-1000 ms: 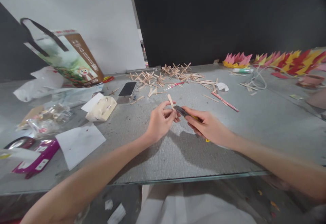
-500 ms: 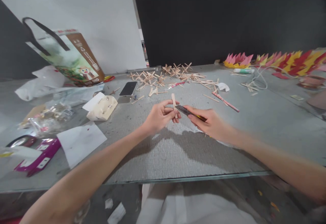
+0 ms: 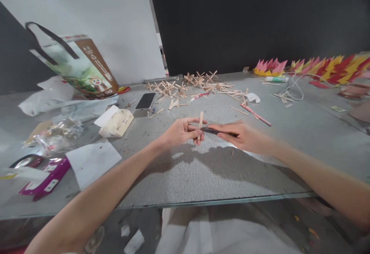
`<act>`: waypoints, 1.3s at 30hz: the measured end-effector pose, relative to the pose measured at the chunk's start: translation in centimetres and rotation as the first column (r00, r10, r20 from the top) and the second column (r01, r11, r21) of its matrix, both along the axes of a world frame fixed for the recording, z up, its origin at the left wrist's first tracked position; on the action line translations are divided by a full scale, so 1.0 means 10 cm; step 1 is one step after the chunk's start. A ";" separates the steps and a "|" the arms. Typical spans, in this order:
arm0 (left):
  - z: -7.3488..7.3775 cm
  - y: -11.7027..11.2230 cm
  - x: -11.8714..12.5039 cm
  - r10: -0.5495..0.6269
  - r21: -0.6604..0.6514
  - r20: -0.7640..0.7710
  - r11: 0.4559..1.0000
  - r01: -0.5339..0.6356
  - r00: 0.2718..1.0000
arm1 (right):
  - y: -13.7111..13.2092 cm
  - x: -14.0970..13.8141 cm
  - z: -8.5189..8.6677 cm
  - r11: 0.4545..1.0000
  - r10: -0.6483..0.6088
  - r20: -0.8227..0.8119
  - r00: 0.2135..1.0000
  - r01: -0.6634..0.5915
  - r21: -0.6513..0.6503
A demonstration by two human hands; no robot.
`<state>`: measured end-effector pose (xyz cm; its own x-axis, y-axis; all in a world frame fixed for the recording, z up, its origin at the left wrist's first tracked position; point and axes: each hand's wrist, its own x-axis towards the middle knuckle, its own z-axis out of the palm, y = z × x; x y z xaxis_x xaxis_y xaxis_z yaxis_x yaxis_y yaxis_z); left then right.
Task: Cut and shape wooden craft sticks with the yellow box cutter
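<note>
Your left hand (image 3: 182,131) pinches a seemingly unfinished stick (image 3: 201,118), your right hand (image 3: 245,135) clasps the cutter (image 3: 212,131), and finished-looking crossed sticks (image 3: 170,88) lie heaped far.

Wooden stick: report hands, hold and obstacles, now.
Left hand holding wooden stick. Right hand gripping dark cutter, tip at the stick. Stick pile and phone beyond, apart from both hands.

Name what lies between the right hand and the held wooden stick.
In the head view, a dark cutter in the right hand extends to the wooden stick.
</note>
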<state>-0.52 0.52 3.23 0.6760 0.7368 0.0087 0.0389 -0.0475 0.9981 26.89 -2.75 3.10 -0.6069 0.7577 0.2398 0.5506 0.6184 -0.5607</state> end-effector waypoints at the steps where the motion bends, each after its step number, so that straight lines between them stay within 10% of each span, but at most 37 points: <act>1: 0.00 0.01 -0.01 -0.014 -0.011 -0.010 1.000 0.014 1.000 | 0.00 0.00 0.01 1.000 0.001 -0.012 1.000 -0.001 0.026; 9: -0.09 -0.10 0.12 0.141 0.062 0.016 0.988 -0.142 0.990 | -0.05 -0.18 -0.04 0.949 -0.179 -0.217 0.960 0.226 0.218; 20: -0.41 -0.24 0.27 0.186 0.020 0.003 0.982 -0.186 0.982 | -0.01 -0.29 -0.36 0.900 -0.097 -0.167 0.981 0.158 0.405; 39: -0.50 -0.29 0.32 0.247 0.076 -0.020 0.967 -0.245 0.969 | -0.06 -0.37 -0.35 0.947 -0.203 0.136 0.970 0.159 0.280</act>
